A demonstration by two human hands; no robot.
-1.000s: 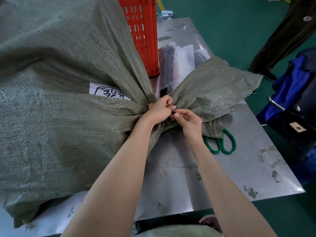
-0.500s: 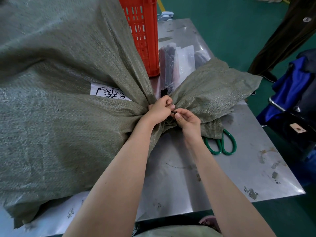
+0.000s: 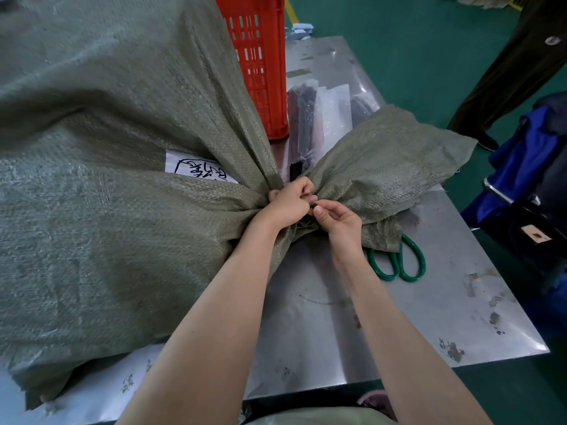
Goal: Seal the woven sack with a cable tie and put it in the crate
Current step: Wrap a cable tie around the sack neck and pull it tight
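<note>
1. Overhead, from the head camera, I logged one woven sack point(image 3: 107, 234), grey-green and bulky, lying on the metal table point(image 3: 445, 308) and filling the left half of the view; its neck was gathered near the table's middle, with the loose mouth fanning out to the right.
2. Left hand point(image 3: 288, 204): fist closed around the gathered neck of the sack.
3. Right hand point(image 3: 336, 220): thumb and forefinger pinched on a small black piece at the neck, touching the left hand's fingers. I took it for the cable tie point(image 3: 296, 173), whose black strip stood up just behind the left fist.
4. Crate point(image 3: 257, 62): red, slotted, standing on the table behind the sack, touching its fabric.
5. White label point(image 3: 199, 171) with handwritten marks, partly tucked in a fold of the sack.
6. Green-handled scissors point(image 3: 399, 262), on the table, blades hidden under the sack's mouth.
7. Clear packet point(image 3: 313, 118) holding dark strips, lying beside the crate.
</note>
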